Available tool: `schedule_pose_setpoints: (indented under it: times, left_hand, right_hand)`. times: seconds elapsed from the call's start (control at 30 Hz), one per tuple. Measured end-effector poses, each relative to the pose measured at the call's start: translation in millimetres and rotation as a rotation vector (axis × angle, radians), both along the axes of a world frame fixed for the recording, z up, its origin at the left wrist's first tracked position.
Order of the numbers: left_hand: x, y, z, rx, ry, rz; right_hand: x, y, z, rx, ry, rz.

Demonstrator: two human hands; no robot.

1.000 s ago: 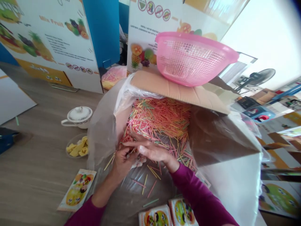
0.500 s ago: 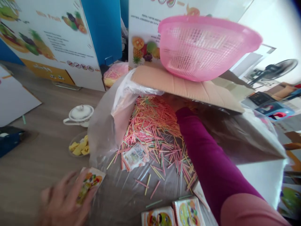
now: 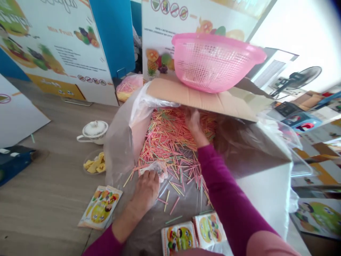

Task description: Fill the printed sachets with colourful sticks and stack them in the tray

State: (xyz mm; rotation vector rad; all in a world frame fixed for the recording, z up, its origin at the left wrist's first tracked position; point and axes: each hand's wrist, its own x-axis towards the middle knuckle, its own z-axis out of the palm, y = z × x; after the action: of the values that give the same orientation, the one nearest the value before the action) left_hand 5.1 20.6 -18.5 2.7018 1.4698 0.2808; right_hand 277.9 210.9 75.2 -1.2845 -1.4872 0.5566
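Observer: Hand positions, please.

Operator: I have the left hand (image 3: 146, 189) low in the cardboard box (image 3: 262, 192), its fingers (image 3: 149, 174) lying across a small printed packet (image 3: 157, 169). I cannot tell whether they grip it. The right hand (image 3: 194, 122) is at the far side, fingers bunched narrow against the pile of pink, yellow and green sticks (image 3: 170, 142), just under the box flap (image 3: 197, 97). Any sticks held there are hidden from me.

Observer: Where do the sticks lie?

Operator: On a clear plastic liner (image 3: 118, 153), heaped toward the flap and thinning between my hands, with strays near the left wrist.

Observer: Around them?

Operator: A pink plastic colander (image 3: 215, 62) sits on the flap. Two printed packets (image 3: 193, 233) lie at the box's near side. On the tabletop (image 3: 48, 177), left of the box, are another packet (image 3: 99, 208), a white lidded pot (image 3: 94, 131) and a dish of yellow pieces (image 3: 94, 165).
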Motion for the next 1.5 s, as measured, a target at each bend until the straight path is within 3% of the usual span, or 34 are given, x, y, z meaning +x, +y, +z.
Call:
schedule_pose_setpoints:
  times: [0.07, 0.17, 0.3, 0.53, 0.63, 0.8, 0.9, 1.0, 1.1, 1.2, 1.3, 1.4, 1.5]
  left_hand:
    - [-8.2, 0.2, -4.2, 0.018, -0.109, -0.028]
    - [-12.9, 3.1, -6.3, 0.060, -0.210, -0.008]
    - [-2.0, 1.2, -2.4, 0.047, -0.132, 0.038]
    - [-7.4, -3.7, 5.4, 0.082, -0.138, -0.004]
    - [-14.5, -5.2, 4.3, 0.005, -0.179, -0.007]
    - [-19.8, 6.6, -0.3, -0.166, -0.654, 0.124]
    - [-22.3, 15.5, -3.3, -0.314, -0.989, 0.207]
    - [-24.4, 18.6, -8.0, -0.348, -1.149, 0.254]
    - [-25.6, 15.2, -11.8, -0.195, -1.043, 0.211]
    - [-22.7, 4.6, -9.9, -0.030, -0.599, 0.109]
    - [-15.4, -8.2, -4.4, -0.011, -0.194, 0.031]
    - [-10.6, -13.5, -2.0, -0.024, -0.087, 0.033]
    - [-13.2, -9.1, -5.3, -0.017, -0.143, 0.068]
  right_hand:
    - [-14.7, -22.9, -18.3, -0.059, 0.258, -0.035]
    - [-35.4, -60.5, -43.8, -0.317, 0.742, 0.171]
    - [-47.0, -94.7, -58.9, -0.506, 1.035, 0.330]
    - [-55.5, -122.9, -68.0, -0.567, 1.023, 0.344]
    - [-58.2, -130.9, -72.1, -0.563, 0.982, 0.374]
    - [-69.6, -136.7, -68.3, -0.481, 0.948, 0.422]
    - [-83.1, -140.5, -57.0, -0.422, 0.955, 0.396]
    - [-98.6, -144.7, -41.8, -0.379, 0.920, 0.387]
    - [-110.4, -145.7, -28.5, -0.322, 0.960, 0.425]
    - [-114.8, -142.4, -22.6, -0.268, 1.037, 0.441]
    - [-112.9, -138.5, -25.9, -0.269, 1.061, 0.406]
    - [-105.1, -140.0, -36.1, -0.268, 0.966, 0.341]
    - [-89.6, -151.9, -48.6, -0.244, 0.649, 0.255]
